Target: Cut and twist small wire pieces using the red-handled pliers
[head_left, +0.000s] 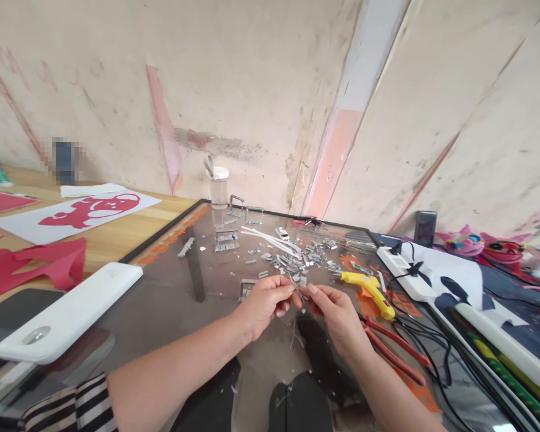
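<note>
Over the dark glass tabletop [171,324], my left hand [270,297] and my right hand [335,309] meet fingertip to fingertip. Both are closed in a pinch on thin, wire-like pieces [294,283], too fine to make out exactly. Just beyond them lies a loose pile of small grey pieces [297,261]. Small grey frame-like shapes [226,241] stand behind and to the left, with white strips [272,240] nearby. A yellow glue gun [371,291] rests right of my right hand. Red-handled pliers [400,354] lie partly behind my right wrist.
A lidded clear jar [219,191] stands near the wall. On the left are a long white device [72,312] and a sheet with a red cut-out bear [94,211]. To the right are a white power strip [405,274], black cables [445,348] and an upright phone [426,228].
</note>
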Demonstrator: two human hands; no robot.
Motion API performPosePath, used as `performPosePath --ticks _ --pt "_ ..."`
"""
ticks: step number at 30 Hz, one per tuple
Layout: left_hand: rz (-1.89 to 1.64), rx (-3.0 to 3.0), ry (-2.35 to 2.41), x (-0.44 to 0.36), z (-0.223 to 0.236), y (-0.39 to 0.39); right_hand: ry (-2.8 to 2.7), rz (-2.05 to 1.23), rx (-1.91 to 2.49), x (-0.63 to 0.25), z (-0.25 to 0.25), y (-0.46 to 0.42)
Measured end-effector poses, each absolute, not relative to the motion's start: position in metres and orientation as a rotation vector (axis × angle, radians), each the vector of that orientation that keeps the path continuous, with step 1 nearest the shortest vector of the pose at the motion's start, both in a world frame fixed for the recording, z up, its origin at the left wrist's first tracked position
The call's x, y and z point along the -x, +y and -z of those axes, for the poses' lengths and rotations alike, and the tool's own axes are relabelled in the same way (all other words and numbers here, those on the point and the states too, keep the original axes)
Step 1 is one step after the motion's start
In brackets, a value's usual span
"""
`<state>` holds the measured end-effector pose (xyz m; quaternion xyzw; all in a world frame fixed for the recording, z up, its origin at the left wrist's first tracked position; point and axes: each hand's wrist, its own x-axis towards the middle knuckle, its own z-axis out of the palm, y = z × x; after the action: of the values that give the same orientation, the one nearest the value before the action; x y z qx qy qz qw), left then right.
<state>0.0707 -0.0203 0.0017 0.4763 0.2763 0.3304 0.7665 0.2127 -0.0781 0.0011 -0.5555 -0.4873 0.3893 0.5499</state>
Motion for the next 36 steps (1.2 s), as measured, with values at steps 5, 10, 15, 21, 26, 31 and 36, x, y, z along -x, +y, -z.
performPosePath --ticks 5,10,15,21,26,31,36 --pt "-0.679 -0.974 0.577 -0.071 -0.002 -0.021 -0.956 -1.121 1.156 -0.216 0.003 -0.074" --pt "-0.702 -1.021 0.568 -0.07 -0.004 -0.024 -1.02 -1.328 1.218 -0.22 -0.004 -0.079" --pt "-0.75 -1.195 0.626 -0.072 -0.005 -0.028 -1.027 -1.349 1.221 -0.217 -0.003 -0.078" --pt "-0.855 -1.477 0.757 -0.071 -0.002 -0.026 -0.958 -1.25 1.2 -0.208 0.003 -0.076" --pt "-0.928 -1.791 0.776 -0.067 0.001 -0.023 -0.929 -1.231 1.179 -0.207 0.008 -0.075" --pt "-1.125 -2.32 0.723 -0.064 0.006 -0.02 -0.889 -1.264 1.142 -0.206 0.009 -0.074" --pt "-1.172 -2.601 0.73 -0.064 0.009 -0.018 -0.847 -1.346 1.108 -0.205 0.007 -0.076"
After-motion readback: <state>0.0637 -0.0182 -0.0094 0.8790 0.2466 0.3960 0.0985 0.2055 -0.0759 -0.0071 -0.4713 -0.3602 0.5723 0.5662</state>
